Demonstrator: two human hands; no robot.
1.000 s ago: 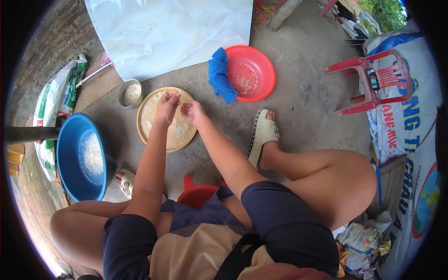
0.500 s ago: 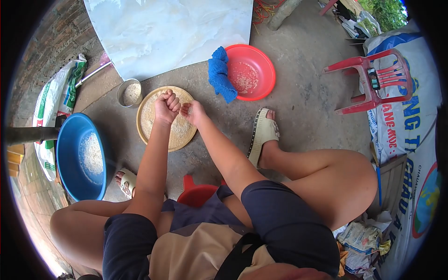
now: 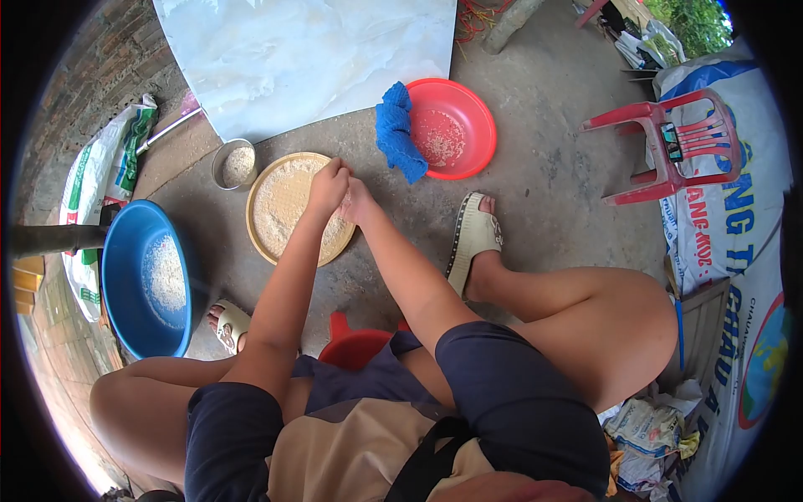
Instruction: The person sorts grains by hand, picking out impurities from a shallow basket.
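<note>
Over the right rim of a round woven tray (image 3: 281, 201), my left hand (image 3: 329, 189) is closed with its fingers curled. My right hand (image 3: 356, 202) meets it there, its fingers bent in and partly hidden by the left. Whatever lies in either hand is too small or covered to make out. Pale rice-like grains are spread across the tray, which rests on the concrete floor. Beyond its upper left edge stands a metal pot (image 3: 234, 165) with more grain inside.
On the left is a blue basin (image 3: 147, 280) holding white grains. A red basin (image 3: 452, 128) with scattered grains has a blue cloth (image 3: 399, 134) over its rim. A marbled board (image 3: 309, 63) lies ahead. A red plastic chair (image 3: 669, 146) and printed sacks (image 3: 728, 217) are at right.
My left hand has moved right, from above the middle of the tray to my right hand, and the two now touch. My right hand has shifted slightly.
</note>
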